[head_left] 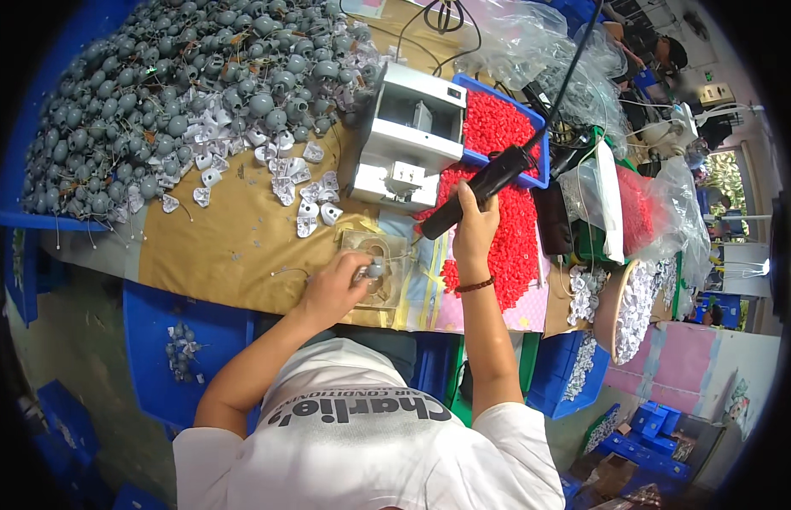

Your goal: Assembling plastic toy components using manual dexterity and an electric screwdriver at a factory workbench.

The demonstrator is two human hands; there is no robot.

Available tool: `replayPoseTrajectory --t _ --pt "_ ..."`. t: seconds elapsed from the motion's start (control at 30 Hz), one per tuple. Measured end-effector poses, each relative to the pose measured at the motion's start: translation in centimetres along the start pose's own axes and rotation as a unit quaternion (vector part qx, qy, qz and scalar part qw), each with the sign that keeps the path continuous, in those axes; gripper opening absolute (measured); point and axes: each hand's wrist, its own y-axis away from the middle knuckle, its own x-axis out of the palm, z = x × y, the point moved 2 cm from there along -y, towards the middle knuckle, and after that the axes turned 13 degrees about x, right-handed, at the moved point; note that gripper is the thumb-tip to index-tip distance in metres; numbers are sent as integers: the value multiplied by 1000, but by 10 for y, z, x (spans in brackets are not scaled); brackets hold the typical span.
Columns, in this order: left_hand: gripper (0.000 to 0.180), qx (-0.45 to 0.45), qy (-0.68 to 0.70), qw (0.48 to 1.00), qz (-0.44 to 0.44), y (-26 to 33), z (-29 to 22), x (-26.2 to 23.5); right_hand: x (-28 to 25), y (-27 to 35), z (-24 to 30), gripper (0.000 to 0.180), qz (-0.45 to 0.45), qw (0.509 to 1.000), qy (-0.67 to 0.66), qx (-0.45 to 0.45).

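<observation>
My left hand [334, 287] is closed on a small grey round part [374, 268], its fingertips pinching it from the side. Below it lies a clear fixture plate [396, 293] with a roundish cut-out, taped to the table. My right hand [475, 228] is wrapped around a black electric screwdriver [489, 183], held at a slant. A cord runs from its upper end toward the top right; its bit cannot be made out. Just beyond both hands stands a silver machine [412, 127] with an open front. Loose red pieces [516, 246] lie under and beside the screwdriver.
At the far left, a big heap of grey round parts [174, 93] sits on the table, with white pieces [289, 174] at its edge. A blue tray [540, 174] holds more red pieces. Plastic bags [685, 204] and a round basket [612, 314] stand right; blue bins [187, 340] are below.
</observation>
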Motion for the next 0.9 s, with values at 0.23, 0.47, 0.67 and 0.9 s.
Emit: replayPoseTrajectory --t 0.23,0.47,0.67,0.9 --pt "31 -229 388 892 -39 36 -16 -48 23 97 -15 43 150 969 173 -91" --pt "35 -263 426 866 -15 25 -38 -41 58 147 -47 23 241 954 56 171" --pt "35 -284 351 892 6 31 -33 -34 60 143 -50 26 232 949 120 177" --pt "37 -209 27 936 282 82 -44 -137 28 145 -41 30 372 899 162 163"
